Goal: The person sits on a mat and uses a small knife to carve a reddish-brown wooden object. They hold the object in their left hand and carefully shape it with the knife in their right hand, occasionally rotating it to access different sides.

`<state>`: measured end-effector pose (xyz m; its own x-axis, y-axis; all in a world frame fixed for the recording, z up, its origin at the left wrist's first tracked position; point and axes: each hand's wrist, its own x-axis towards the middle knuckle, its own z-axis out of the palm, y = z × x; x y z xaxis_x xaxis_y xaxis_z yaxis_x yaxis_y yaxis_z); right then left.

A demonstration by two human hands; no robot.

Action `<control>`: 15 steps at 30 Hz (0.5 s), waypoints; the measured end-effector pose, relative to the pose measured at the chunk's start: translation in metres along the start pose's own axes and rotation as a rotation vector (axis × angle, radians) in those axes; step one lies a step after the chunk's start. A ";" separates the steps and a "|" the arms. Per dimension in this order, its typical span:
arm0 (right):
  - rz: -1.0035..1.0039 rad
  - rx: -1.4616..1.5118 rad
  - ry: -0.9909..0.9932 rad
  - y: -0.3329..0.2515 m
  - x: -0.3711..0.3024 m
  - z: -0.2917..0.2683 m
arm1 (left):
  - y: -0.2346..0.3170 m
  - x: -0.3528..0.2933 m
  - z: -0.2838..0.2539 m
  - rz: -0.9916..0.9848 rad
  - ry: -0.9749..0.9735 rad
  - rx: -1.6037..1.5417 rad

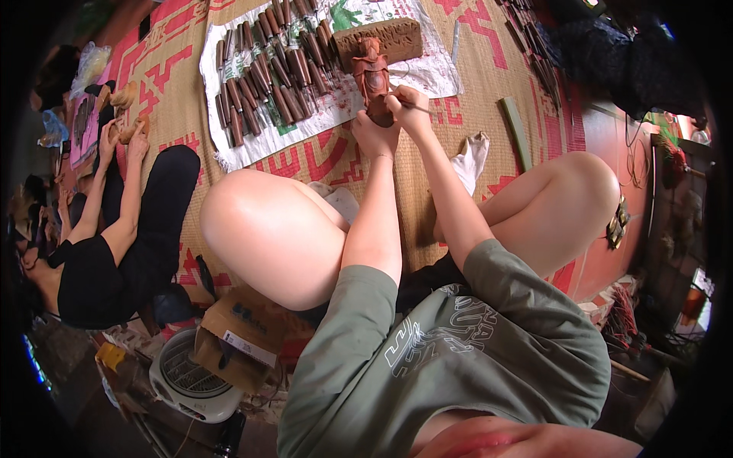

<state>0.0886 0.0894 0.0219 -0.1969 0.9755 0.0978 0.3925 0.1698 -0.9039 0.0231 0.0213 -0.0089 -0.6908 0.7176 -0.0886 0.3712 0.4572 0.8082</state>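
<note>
Wooden figurine (372,76), one, gripped by left hand (373,134); right hand (408,111) pinches one chisel (413,107)

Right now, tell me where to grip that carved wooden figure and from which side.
Grip the carved wooden figure at its lower end, from the near side, where the left hand already holds it. It stands upright before the block, and the right hand works a thin tool at its right side.

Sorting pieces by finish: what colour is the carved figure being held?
Reddish-brown wood, the carved figure, seen in the head view.
</note>
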 end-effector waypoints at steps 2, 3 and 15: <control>-0.055 -0.026 0.006 0.009 -0.013 0.001 | 0.000 0.000 0.000 -0.043 0.010 -0.024; -0.015 0.001 -0.015 0.006 -0.018 -0.001 | -0.002 0.001 0.000 -0.039 0.006 -0.013; -0.004 0.032 0.040 -0.002 -0.019 -0.005 | 0.001 -0.003 -0.001 -0.037 0.034 0.046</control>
<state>0.0960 0.0711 0.0239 -0.1619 0.9798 0.1173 0.3632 0.1696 -0.9161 0.0250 0.0186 -0.0075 -0.7249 0.6818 -0.0979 0.3726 0.5077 0.7768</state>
